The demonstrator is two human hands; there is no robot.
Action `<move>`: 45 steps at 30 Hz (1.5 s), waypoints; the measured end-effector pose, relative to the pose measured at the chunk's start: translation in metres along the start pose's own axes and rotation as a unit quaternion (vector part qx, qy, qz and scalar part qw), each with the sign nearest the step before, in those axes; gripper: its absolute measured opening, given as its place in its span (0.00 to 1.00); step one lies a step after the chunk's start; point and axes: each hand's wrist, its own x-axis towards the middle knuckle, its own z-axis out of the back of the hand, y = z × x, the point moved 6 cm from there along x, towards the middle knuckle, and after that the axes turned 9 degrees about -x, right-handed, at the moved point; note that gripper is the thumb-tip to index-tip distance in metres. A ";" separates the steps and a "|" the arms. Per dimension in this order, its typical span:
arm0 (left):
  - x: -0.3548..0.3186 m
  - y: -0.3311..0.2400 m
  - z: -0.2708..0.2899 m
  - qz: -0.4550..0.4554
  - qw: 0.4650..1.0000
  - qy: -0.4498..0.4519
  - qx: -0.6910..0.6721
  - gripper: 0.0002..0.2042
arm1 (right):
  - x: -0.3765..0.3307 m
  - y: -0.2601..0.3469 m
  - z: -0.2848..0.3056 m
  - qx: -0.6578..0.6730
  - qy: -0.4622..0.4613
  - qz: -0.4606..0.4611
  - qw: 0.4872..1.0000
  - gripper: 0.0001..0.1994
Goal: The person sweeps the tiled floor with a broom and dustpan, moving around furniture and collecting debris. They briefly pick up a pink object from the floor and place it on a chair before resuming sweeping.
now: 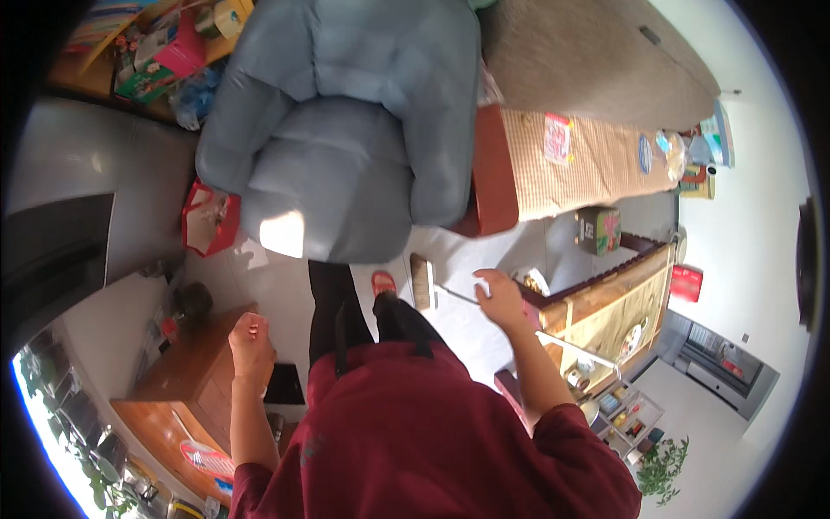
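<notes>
Beside the grey-blue armchair [346, 130], seen from the head camera, the person stands on pale floor, the right hand [500, 298] wrapped around the metal handle of a broom [423, 282] whose brush head rests on the floor just in front of the armchair, near a red slipper [383, 282]. The left hand [251, 339] is balled into a loose fist, holding nothing, above a wooden cabinet [186, 381]. With one hand steering, the long handle could swing back and knock the wooden side table [596, 303] behind it.

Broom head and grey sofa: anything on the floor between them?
Head view: bare pale floor separates the broom head from the grey sofa; the red slipper sits beside the broom, not between.
</notes>
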 end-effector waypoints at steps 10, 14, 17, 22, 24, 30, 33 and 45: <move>-0.152 0.033 -0.043 -0.003 0.999 0.033 0.034 0.11 | -0.189 -0.203 0.007 -0.287 0.267 -0.242 0.887 0.32; -0.180 0.031 -0.042 -0.028 0.998 0.039 0.046 0.08 | -0.248 -0.281 -0.004 -0.375 0.311 -0.324 0.811 0.44; -0.200 0.054 -0.038 -0.022 0.998 0.025 0.045 0.06 | -0.266 -0.290 0.001 -0.372 0.248 -0.355 0.821 0.38; -0.244 0.072 -0.042 -0.054 0.996 0.021 0.063 0.05 | -0.305 -0.298 -0.029 -0.355 0.202 -0.330 0.851 0.28; -0.272 0.069 -0.046 -0.097 0.994 0.029 0.043 0.05 | -0.330 -0.298 -0.039 -0.328 0.165 -0.324 0.872 0.28; -0.378 0.099 -0.050 -0.153 0.987 0.044 0.040 0.04 | -0.394 -0.275 -0.086 -0.262 0.065 -0.164 0.949 0.17; -0.433 0.127 -0.050 -0.139 0.988 0.046 0.054 0.04 | -0.414 -0.253 -0.098 -0.265 0.045 -0.071 0.960 0.16; -0.554 0.161 -0.098 -0.040 0.997 0.026 0.066 0.05 | -0.373 -0.334 -0.050 -0.405 0.098 -0.152 0.896 0.28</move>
